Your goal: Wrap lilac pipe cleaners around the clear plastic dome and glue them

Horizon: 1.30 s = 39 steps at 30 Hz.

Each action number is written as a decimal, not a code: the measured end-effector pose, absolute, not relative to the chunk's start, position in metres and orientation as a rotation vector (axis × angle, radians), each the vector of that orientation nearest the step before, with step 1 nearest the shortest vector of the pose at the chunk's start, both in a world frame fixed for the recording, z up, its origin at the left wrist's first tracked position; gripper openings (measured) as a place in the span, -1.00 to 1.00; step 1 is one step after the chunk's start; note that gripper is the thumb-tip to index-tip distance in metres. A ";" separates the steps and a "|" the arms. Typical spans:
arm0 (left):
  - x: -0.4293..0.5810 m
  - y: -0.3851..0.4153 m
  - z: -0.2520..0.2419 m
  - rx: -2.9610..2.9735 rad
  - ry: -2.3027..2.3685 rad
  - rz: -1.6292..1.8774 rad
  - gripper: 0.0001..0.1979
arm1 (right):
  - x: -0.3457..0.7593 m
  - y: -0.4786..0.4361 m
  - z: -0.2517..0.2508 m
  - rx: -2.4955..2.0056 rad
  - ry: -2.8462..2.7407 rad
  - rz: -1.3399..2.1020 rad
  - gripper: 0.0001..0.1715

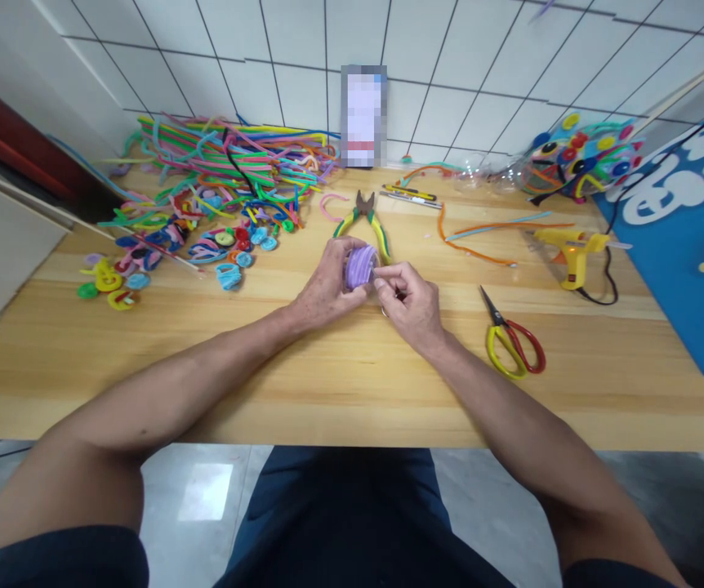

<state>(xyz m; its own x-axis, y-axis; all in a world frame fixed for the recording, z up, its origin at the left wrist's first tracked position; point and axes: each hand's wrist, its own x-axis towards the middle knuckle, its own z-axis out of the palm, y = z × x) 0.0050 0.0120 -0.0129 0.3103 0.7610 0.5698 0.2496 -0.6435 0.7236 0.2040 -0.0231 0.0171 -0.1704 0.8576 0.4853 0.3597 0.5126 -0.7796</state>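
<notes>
My left hand (336,282) is closed around a round piece wrapped in purple pipe cleaner (361,268), its bands running side by side. It is held a little above the table, and its far side is hidden. Against the right edge of this piece, the thumb and fingers of my right hand (410,302) are pinched together. A small dark and shiny bit shows between and under these fingers, too small to name. Just beyond my hands lie cutting pliers (365,204) with yellow-green handles, the jaws apart and pointing at the wall.
Bundled pipe cleaners (223,155) and coiled pieces (229,276) spread over the table's left. To the right lie scissors (514,339), a yellow glue gun (572,249), and orange pipe cleaners (480,257). A decorated clear bottle (585,159), a cutter knife (410,193) and a phone (363,118) are by the wall.
</notes>
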 end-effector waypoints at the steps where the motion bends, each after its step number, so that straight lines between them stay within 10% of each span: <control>1: 0.005 0.012 -0.013 2.067 0.892 1.309 -0.38 | 0.204 -0.023 0.017 -1.034 -1.755 0.626 -0.86; 39: -0.002 0.016 -0.014 2.141 0.890 1.266 -0.33 | 0.205 -0.022 0.013 -1.056 -1.736 0.678 -0.87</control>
